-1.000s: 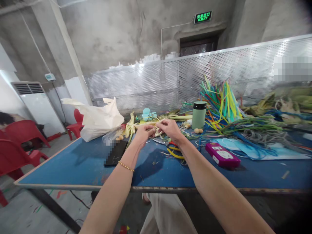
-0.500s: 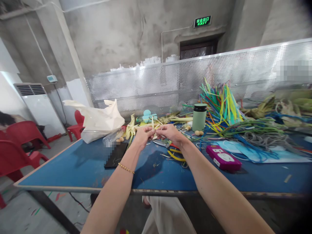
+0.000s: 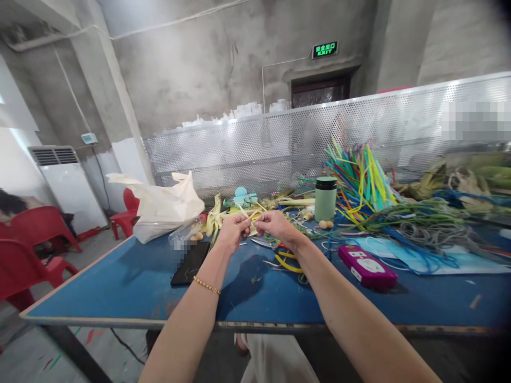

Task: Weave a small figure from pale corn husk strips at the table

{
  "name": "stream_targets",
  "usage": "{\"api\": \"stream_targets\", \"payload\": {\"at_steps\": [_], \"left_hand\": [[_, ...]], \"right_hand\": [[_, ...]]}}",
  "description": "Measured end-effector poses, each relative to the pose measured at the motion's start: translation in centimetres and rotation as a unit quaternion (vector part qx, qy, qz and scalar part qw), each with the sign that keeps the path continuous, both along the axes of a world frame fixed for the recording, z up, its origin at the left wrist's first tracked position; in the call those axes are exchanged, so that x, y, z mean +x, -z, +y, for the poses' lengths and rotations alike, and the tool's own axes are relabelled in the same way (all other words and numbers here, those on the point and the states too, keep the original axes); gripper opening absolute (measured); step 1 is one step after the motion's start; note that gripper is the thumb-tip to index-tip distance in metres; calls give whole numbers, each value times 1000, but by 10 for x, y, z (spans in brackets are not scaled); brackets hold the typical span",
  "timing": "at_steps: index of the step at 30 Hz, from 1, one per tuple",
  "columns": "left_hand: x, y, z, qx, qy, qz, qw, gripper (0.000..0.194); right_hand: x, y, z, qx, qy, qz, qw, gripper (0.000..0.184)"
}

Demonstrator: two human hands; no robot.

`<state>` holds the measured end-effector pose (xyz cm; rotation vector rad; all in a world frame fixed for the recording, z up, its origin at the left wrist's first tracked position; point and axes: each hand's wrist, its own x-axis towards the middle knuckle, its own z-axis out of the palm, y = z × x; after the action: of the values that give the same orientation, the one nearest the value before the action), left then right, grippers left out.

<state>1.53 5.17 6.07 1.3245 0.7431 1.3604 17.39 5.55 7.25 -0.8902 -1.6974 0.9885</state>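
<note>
The thin, pale husk strip, upright earlier, now leans toward eleven o'clock — left hand and right hand both pinched nearly closed, apparently on it, just apart. A smooth green cylindrical jar stands at two o'clock.

The back wall is of bare grey concrete, w/ ragged white paint low on it. Before it stands a shiny perforated metal panel, behind the blue counter, which has a pale edge and a dark leg. Toward upper rt., a green exit sign is lit above a dark doorway. On the left side there are a thick column, a white floor-standing AC unit and red plastic chairs. The grey floor has small coloured scraps; far left edge is v. bright.
</note>
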Motion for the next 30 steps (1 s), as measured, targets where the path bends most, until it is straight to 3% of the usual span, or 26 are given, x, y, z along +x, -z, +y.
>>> {"api": "stream_targets", "payload": {"at_steps": [4, 8, 13, 19, 24, 30], "left_hand": [[1, 1, -1, -6, 23, 2, 1000, 32], [3, 1, -2, -2, 44, -2, 999, 29], [2, 1, -1, -6, 76, 9, 997, 29], [2, 4, 1, 17, -2, 60, 998, 33], [4, 4, 0, 14, -12, 59, 998, 29], [2, 3, 0, -5, -4, 59, 998, 21]], "right_hand": [[3, -2, 0, 31, 8, 0, 999, 13], [4, -6, -2, 71, 65, 11, 995, 21], [1, -3, 1, 63, 68, 12, 996, 13], [2, 0, 5, 95, 55, -23, 994, 9], [2, 0, 4, 155, 98, -85, 979, 12], [3, -2, 1, 172, 108, -108, 973, 20]]}}
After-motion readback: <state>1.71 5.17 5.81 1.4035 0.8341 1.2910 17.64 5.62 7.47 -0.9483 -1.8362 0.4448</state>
